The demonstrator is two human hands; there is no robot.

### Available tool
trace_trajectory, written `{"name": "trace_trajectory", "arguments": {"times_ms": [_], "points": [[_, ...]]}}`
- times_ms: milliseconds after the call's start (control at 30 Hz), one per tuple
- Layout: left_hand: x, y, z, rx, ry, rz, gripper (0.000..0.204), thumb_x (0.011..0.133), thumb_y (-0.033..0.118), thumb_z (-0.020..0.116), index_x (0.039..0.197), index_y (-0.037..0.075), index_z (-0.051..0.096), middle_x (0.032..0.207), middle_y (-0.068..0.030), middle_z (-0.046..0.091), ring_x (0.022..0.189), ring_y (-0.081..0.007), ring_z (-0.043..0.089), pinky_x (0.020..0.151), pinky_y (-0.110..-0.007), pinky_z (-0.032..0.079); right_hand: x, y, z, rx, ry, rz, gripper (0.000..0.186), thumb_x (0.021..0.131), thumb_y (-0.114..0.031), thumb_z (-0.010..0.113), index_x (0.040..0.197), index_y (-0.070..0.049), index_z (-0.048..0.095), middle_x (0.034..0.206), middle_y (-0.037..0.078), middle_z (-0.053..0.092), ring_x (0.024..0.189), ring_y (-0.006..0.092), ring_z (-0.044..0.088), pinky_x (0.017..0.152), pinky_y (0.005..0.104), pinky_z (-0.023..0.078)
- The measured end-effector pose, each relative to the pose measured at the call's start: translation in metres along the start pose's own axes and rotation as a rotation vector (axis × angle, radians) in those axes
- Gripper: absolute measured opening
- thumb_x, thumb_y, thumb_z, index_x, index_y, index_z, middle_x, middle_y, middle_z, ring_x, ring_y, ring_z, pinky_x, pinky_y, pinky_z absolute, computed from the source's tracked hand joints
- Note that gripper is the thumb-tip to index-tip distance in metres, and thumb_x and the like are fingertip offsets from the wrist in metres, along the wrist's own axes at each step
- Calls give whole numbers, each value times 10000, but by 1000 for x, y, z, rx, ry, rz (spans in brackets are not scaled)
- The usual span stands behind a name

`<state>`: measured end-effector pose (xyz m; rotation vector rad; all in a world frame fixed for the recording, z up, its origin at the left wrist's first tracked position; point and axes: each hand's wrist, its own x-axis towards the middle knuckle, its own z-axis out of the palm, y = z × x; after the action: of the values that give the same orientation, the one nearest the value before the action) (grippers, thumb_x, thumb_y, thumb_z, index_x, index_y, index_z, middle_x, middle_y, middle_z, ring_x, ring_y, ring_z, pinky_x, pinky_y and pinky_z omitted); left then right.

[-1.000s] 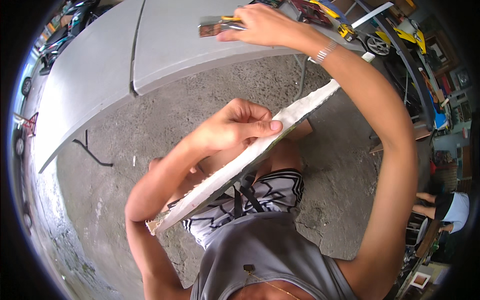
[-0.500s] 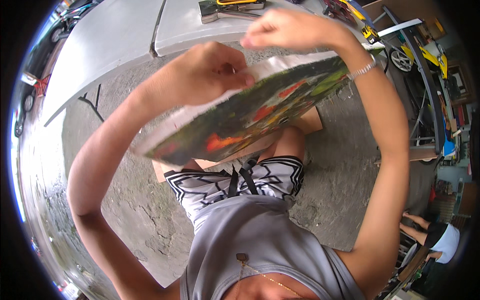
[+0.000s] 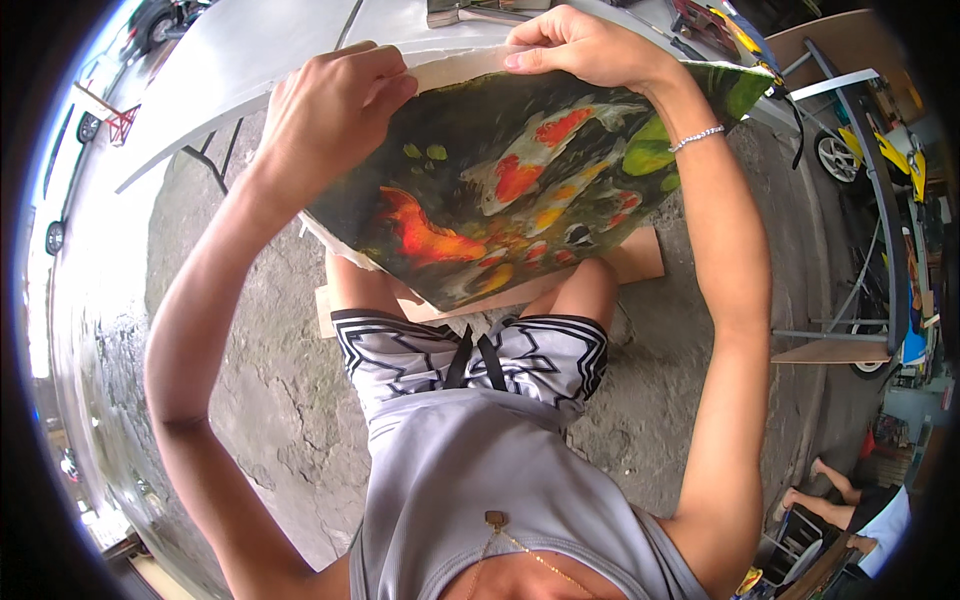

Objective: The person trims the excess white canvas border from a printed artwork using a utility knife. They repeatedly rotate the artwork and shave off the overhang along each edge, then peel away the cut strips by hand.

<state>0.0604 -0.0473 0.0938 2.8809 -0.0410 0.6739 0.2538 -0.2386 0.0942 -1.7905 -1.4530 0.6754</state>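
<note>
A painted canvas (image 3: 530,180) with orange, red and white fish on dark green hangs tilted over my lap, its painted face toward me and pale, ragged edges showing. My left hand (image 3: 330,130) grips its top edge at the left, fingers curled over it. My right hand (image 3: 590,55) pinches the same edge right of centre, thumb in front. Just beyond, a metal hand tool (image 3: 465,15) lies on the grey table (image 3: 230,70).
A wooden board (image 3: 640,260) lies beneath my legs. More tools (image 3: 705,25) are on the table. At the right stand a metal frame (image 3: 855,160) and a yellow two-wheeler (image 3: 905,165); another person (image 3: 850,510) is at lower right. Vehicles (image 3: 150,30) line the upper left.
My right hand has released the metal tool onto the table and taken hold of the canvas edge. The canvas has swung up, revealing its painted face, as my left hand rose.
</note>
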Motion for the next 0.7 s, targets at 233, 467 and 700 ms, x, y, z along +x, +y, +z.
{"name": "trace_trajectory", "arguments": {"times_ms": [233,467,700], "points": [[16,34,16,28,-38,-169,318,908,338,588,1015,52,679,842,-138,679,811,-329,662,733,-406,504,2,11,8,-8,36,-72,194,906,-144,620,933,45,653,794,-30,616,725,62,499,670,258,435],[26,34,37,-8,40,-72,268,894,318,605,968,75,692,827,-132,675,798,-344,657,719,-412,508,-4,0,19,-66,139,-125,190,898,-113,597,972,53,656,787,14,657,749,74,537,688,284,468],[21,40,48,114,174,17,162,881,228,629,906,80,690,686,-146,635,672,-350,641,619,-416,506,-4,-1,29,-128,286,-176,181,863,-94,599,961,37,677,834,140,715,756,133,633,688,327,490]]}}
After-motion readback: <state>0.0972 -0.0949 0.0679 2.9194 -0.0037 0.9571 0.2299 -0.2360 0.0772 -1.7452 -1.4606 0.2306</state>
